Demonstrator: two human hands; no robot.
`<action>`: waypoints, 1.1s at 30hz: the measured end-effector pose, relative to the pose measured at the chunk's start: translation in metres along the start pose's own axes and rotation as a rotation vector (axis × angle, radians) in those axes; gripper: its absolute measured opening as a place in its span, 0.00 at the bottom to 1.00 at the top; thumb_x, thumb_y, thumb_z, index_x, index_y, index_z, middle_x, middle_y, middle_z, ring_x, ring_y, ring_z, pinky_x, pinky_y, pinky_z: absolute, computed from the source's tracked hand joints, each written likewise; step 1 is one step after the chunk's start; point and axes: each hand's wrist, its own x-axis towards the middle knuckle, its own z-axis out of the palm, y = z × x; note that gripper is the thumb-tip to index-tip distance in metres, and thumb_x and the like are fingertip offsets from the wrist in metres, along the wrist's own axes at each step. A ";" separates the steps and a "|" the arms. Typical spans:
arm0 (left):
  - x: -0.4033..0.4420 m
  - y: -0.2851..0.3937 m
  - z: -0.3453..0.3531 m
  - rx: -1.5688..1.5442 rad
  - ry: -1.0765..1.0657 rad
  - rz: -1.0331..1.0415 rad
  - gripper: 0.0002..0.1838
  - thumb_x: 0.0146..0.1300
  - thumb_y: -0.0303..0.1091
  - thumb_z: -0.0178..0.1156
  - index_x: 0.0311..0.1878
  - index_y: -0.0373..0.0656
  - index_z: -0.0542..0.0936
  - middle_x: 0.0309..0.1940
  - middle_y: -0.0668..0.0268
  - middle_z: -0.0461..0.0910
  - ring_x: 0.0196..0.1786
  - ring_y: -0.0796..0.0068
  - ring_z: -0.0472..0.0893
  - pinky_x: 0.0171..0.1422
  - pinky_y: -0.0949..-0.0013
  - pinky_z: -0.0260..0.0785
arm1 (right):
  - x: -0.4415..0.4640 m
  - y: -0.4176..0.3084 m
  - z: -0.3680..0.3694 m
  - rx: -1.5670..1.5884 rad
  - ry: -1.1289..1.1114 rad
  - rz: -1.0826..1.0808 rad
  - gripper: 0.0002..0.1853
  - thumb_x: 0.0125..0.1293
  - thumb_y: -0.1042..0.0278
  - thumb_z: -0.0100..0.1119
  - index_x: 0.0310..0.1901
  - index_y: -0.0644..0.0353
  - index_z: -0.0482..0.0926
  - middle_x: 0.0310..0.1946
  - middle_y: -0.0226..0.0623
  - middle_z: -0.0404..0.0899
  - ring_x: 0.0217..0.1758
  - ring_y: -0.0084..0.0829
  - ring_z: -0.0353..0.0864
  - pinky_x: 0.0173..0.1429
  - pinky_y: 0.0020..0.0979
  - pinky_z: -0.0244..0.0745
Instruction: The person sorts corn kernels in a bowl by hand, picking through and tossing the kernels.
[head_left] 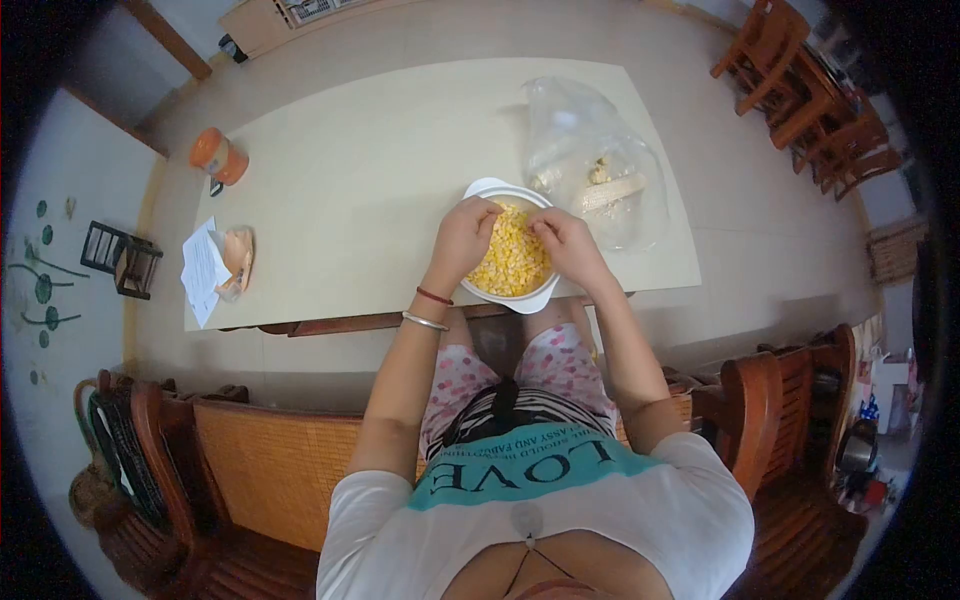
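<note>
A white bowl (540, 298) with two side handles stands at the table's front edge, holding many loose yellow corn kernels (510, 255). Over its left rim is my left hand (466, 237), fingers bent together above the kernels. My right hand (570, 246) is over the right rim, its fingers also drawn together. Whatever the fingertips hold, if anything, is too small to make out. Behind the bowl to the right lies a clear plastic bag (570, 125) with pale corn cobs (612, 192) in it.
The bowl rests on a pale table (350, 180). An orange jar (218, 157), papers (203, 270) and a small packet (237, 262) are on its left side. Wooden chairs (765, 50) stand at the far right, and a wooden bench (265, 455) is behind my body.
</note>
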 end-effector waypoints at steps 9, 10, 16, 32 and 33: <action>-0.001 -0.003 0.000 0.029 -0.019 0.011 0.05 0.57 0.26 0.55 0.34 0.37 0.78 0.33 0.54 0.78 0.39 0.53 0.78 0.45 0.59 0.70 | 0.007 -0.013 -0.005 -0.337 -0.487 -0.017 0.07 0.55 0.69 0.56 0.34 0.58 0.80 0.32 0.46 0.80 0.38 0.45 0.80 0.43 0.39 0.74; -0.001 -0.003 0.000 0.035 -0.018 0.013 0.05 0.58 0.26 0.55 0.34 0.37 0.78 0.33 0.54 0.78 0.39 0.53 0.78 0.45 0.59 0.70 | 0.007 -0.014 -0.003 -0.396 -0.521 -0.013 0.06 0.54 0.69 0.57 0.33 0.58 0.80 0.32 0.45 0.80 0.38 0.44 0.81 0.43 0.40 0.74; 0.000 -0.004 0.001 0.064 -0.030 -0.004 0.05 0.58 0.27 0.55 0.35 0.37 0.78 0.34 0.54 0.79 0.39 0.52 0.78 0.45 0.58 0.70 | 0.001 -0.008 0.014 -0.593 -0.579 -0.043 0.07 0.49 0.70 0.59 0.32 0.56 0.81 0.31 0.43 0.81 0.37 0.42 0.81 0.42 0.40 0.74; -0.001 -0.009 0.004 0.051 -0.038 -0.030 0.06 0.56 0.28 0.57 0.34 0.38 0.80 0.33 0.54 0.80 0.38 0.53 0.78 0.45 0.58 0.71 | 0.002 -0.013 0.009 -0.405 -0.413 -0.028 0.10 0.57 0.69 0.52 0.33 0.68 0.76 0.34 0.56 0.78 0.40 0.52 0.79 0.45 0.46 0.72; -0.001 -0.006 0.003 0.050 -0.070 -0.014 0.05 0.56 0.28 0.57 0.34 0.38 0.80 0.33 0.55 0.80 0.38 0.53 0.78 0.45 0.58 0.71 | 0.003 -0.016 0.007 -0.368 -0.393 0.006 0.10 0.59 0.68 0.51 0.33 0.69 0.75 0.34 0.57 0.78 0.41 0.53 0.78 0.45 0.46 0.72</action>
